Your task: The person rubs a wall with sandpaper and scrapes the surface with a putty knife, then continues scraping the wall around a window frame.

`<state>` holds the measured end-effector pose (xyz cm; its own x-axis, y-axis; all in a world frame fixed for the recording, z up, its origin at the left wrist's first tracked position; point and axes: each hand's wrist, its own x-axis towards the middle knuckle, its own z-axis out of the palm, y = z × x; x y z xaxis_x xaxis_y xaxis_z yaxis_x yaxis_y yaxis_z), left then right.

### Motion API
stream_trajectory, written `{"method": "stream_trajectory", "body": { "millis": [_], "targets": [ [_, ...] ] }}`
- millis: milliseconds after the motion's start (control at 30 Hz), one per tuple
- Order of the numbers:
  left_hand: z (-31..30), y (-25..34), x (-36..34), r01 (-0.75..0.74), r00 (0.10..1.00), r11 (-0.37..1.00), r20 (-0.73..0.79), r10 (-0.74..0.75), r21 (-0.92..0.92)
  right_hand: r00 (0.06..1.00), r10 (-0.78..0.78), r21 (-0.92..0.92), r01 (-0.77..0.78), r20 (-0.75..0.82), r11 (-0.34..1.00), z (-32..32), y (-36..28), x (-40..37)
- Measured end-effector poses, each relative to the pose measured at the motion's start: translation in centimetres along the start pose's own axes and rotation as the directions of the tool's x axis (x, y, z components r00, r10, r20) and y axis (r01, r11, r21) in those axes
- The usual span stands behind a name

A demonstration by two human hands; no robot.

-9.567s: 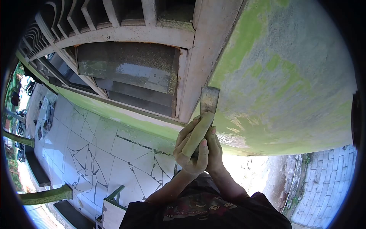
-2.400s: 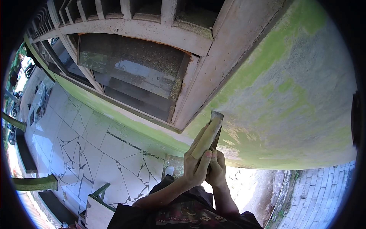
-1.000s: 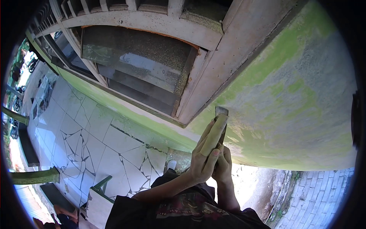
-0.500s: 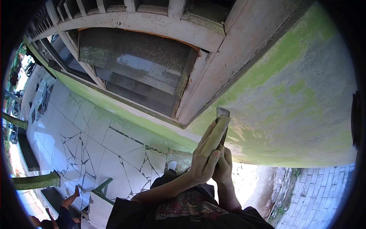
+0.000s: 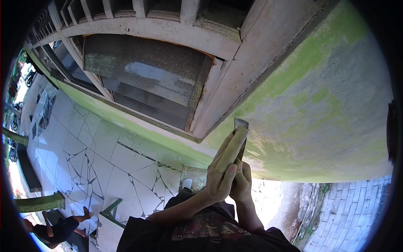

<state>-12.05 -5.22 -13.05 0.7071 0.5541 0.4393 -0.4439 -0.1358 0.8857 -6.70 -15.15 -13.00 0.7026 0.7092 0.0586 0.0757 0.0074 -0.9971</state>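
Observation:
A scraper with a flat metal blade [image 5: 241, 123] is held with its edge against the green painted wall [image 5: 268, 147], just right of the window frame's lower corner. My left hand [image 5: 219, 179] lies along the tool, its fingers stretched toward the blade and pressed together on it; a pale yellow covering or coating shows on the foremost finger. My right hand [image 5: 242, 181] is closed round the lower part of the scraper, beside my left palm. The handle is mostly hidden by both hands. Around the blade, the wall shows grey patches where green paint is gone.
A white window frame [image 5: 226, 98] with dark glass [image 5: 147, 71] runs along the wall. Below lies a cracked white tile floor [image 5: 113, 147]. Another person [image 5: 56, 231] is at the lower left, near a green-edged board [image 5: 110, 231]. Grey paving [image 5: 340, 210] lies at the lower right.
The view has shifted slightly, so my hands and the scraper appear a little further left. More of the other person now shows at the lower left. My hold on the scraper looks the same.

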Motion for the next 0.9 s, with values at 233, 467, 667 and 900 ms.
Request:
{"method": "stream_trajectory", "body": {
  "millis": [233, 467, 667, 900],
  "targets": [
    [1.4, -1.1, 0.7, -0.054, 0.995, 0.996, -0.082, 0.059, 0.066, 0.980, 0.196, 0.227, -0.187, -0.020, 0.956, -0.7, -0.4, 0.3],
    [1.2, -0.4, -0.1, 0.092, 0.992, 0.996, 0.081, -0.093, 0.016, 0.995, 0.099, 0.313, -0.091, -0.009, 0.945, -0.6, 0.0, -0.2],
    [0.7, 1.4, 0.5, 0.125, 0.990, 0.992, 0.059, -0.127, 0.032, 0.985, 0.158, 0.559, -0.092, -0.072, 0.824, -0.1, 0.3, -1.0],
    [1.3, 1.2, 0.1, 0.146, 0.989, 0.987, -0.013, -0.146, 0.060, 0.995, -0.074, -0.012, 0.073, -0.063, 0.997, -0.5, 1.0, -1.1]
  ]
}}
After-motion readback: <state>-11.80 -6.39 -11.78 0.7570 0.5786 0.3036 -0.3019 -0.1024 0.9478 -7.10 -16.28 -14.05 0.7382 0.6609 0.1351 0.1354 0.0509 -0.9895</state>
